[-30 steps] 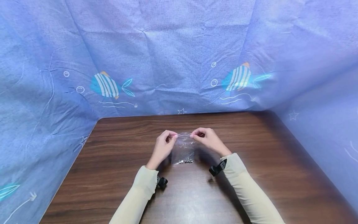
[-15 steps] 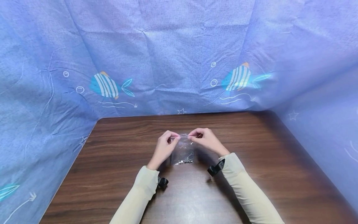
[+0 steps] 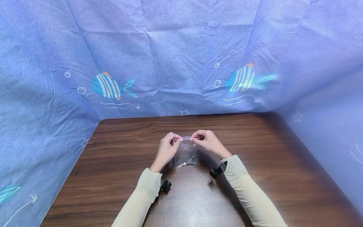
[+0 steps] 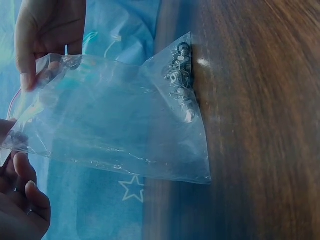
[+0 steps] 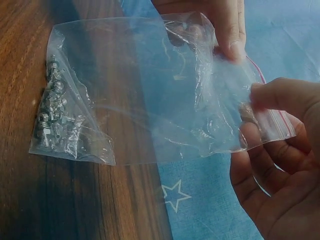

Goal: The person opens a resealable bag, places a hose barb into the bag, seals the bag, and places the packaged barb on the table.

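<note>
A clear zip-lock bag (image 3: 185, 151) is held by its top strip, with its body hanging down close over the table. Small shiny metal hardware pieces, like screws and nuts (image 5: 57, 115), are gathered along its bottom. My left hand (image 3: 166, 149) pinches the left part of the strip between thumb and forefinger. On the other side, my right hand (image 3: 211, 143) pinches the strip, thumb toward me. A red line runs along the bag's mouth in the right wrist view, where the right thumb (image 5: 280, 95) presses on the plastic near it.
The brown wood-grain table (image 3: 119, 157) extends around both hands. Blue cloth (image 3: 181, 56) printed with fish rises behind it and along both sides. A black wrist camera sits on each cuff, the left one (image 3: 165, 185) low over the table.
Both hands have moved closer together along the bag's strip. The sagging mouth of the bag has become straighter, its two lines drawn together. The pieces stay at the bottom.
</note>
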{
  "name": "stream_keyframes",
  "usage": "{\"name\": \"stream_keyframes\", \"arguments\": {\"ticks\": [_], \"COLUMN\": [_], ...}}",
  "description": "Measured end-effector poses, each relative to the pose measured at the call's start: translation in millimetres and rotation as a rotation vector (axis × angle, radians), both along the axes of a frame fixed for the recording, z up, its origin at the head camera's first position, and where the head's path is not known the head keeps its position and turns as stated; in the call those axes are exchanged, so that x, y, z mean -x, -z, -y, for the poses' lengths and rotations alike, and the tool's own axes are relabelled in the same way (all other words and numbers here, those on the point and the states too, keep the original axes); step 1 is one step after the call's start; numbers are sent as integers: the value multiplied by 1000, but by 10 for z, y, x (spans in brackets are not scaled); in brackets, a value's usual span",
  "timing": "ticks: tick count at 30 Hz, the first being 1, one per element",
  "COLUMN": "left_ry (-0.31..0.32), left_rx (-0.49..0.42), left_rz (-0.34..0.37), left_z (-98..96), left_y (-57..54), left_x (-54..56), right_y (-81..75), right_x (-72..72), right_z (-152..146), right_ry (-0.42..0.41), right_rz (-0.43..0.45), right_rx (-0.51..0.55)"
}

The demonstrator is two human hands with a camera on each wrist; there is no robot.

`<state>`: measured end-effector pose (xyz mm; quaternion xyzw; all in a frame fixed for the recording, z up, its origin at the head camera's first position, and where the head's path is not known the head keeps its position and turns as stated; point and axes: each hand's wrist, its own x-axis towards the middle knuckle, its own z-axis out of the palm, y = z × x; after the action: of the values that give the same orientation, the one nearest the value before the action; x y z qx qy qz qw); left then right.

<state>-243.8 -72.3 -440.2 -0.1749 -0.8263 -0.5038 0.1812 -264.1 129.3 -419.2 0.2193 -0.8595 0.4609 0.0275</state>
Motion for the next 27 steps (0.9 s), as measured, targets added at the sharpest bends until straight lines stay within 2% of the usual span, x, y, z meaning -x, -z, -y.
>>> {"name": "stream_keyframes", "arguments": {"ticks": [14,27], "left_ry": [12,70], "left_rx": [-25,-57], "left_rz": [26,14], "left_z": [9,-17], "left_y": [-18,-27], "left_x": [-2,-1], "right_y": [-33,-14], "right_x": [-26,6], "right_z": [16,72], "right_ry": [0,-38], "right_rz": [28,57], "right_rx": [29,20]}}
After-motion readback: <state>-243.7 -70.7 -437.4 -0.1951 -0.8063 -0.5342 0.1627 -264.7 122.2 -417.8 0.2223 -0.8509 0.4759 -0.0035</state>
